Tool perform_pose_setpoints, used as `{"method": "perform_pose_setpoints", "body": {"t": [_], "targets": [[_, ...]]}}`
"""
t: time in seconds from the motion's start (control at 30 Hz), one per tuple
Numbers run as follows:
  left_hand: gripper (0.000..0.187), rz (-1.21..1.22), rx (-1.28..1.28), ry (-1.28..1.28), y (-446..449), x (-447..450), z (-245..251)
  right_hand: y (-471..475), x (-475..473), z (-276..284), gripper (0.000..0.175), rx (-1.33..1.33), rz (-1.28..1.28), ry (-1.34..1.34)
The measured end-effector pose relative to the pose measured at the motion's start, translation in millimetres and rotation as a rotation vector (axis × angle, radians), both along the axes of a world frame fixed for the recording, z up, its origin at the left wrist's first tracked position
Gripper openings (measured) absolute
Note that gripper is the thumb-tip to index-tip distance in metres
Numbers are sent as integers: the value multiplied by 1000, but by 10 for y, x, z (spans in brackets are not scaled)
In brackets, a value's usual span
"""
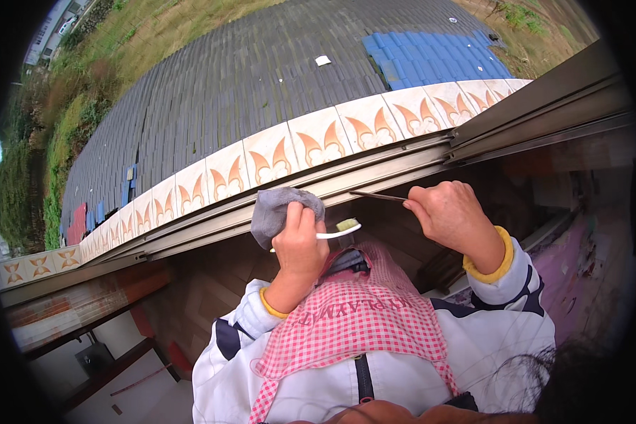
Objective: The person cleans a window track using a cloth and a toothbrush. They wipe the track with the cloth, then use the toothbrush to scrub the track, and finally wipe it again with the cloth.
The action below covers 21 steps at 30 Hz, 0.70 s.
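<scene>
My left hand (300,241) grips a grey cloth (269,216) together with a white toothbrush (331,234), whose worn, yellowish bristles face up and point to the right. The cloth lies against the metal window track (371,178). In my right hand (448,212) is a thin dark metal tool (377,196), perhaps a screwdriver or rod. Its tip reaches the inner edge of the track, to the right of the cloth. My fist hides the tool's handle end.
A sliding window frame (540,114) stands at the right end of the track. Beyond the sill runs a band of patterned tiles (318,140), then a grey tiled roof (233,90) with a blue section (434,58). A checked apron (355,318) covers my front.
</scene>
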State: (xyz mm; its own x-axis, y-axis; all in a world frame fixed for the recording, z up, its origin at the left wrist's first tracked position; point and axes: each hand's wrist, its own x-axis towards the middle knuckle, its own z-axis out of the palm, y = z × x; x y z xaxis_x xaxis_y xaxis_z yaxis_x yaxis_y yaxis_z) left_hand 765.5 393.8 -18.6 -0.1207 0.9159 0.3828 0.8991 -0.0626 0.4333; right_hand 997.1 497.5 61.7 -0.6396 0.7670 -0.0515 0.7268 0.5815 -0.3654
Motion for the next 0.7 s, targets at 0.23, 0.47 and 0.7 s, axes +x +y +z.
{"method": "perform_pose_setpoints", "body": {"t": [0.23,0.47,0.7], "targets": [[24,175,-106,-1415,-405,-252,74,163,-123,17,20,-29,93,-31],[26,216,170,-1307,-870,-512,316,151,-358,-79,18,-44,212,36],[46,183,526,-998,-1522,-885,452,-35,-597,-261,12,-632,108,647]]}}
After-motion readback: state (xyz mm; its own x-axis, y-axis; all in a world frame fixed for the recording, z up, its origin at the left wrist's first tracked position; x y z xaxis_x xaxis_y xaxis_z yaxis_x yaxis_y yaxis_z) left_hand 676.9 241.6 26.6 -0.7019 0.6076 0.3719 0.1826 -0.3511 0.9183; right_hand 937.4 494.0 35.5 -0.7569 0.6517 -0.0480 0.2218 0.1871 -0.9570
